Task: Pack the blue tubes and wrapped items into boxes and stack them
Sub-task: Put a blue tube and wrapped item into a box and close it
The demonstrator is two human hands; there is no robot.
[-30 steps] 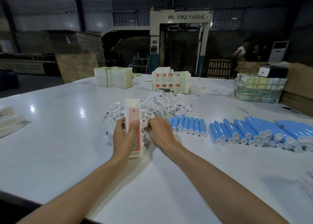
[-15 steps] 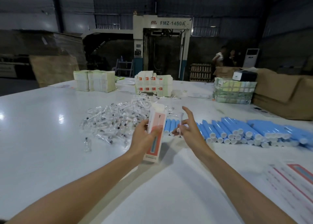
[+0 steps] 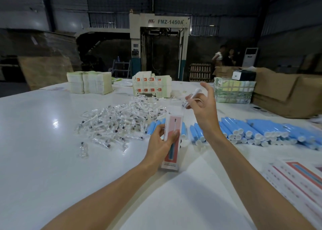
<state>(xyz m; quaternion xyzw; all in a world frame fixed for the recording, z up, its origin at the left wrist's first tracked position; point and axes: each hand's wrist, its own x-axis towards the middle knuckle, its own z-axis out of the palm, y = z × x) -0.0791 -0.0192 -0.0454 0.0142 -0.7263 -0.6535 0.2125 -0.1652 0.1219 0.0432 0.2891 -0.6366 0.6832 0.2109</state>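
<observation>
- While the counter (image 3: 43,160) lies wide and bare left of the box (image 3: 171,149) and nearer than it, rows of blue tubes (image 3: 252,134) crowd the space just behind it and to its right.
- The left hand (image 3: 161,142) has its grip clenched round the upright box, which is slim and white with a pink face.
- Above the box top, the right hand (image 3: 203,111) pinches one clear wrapped item (image 3: 191,99).
- Far behind the box, a machine (image 3: 159,38) reads "FMZ-1450A".

Wrapped items (image 3: 118,123) left of tubes (image 3: 252,134)
</observation>
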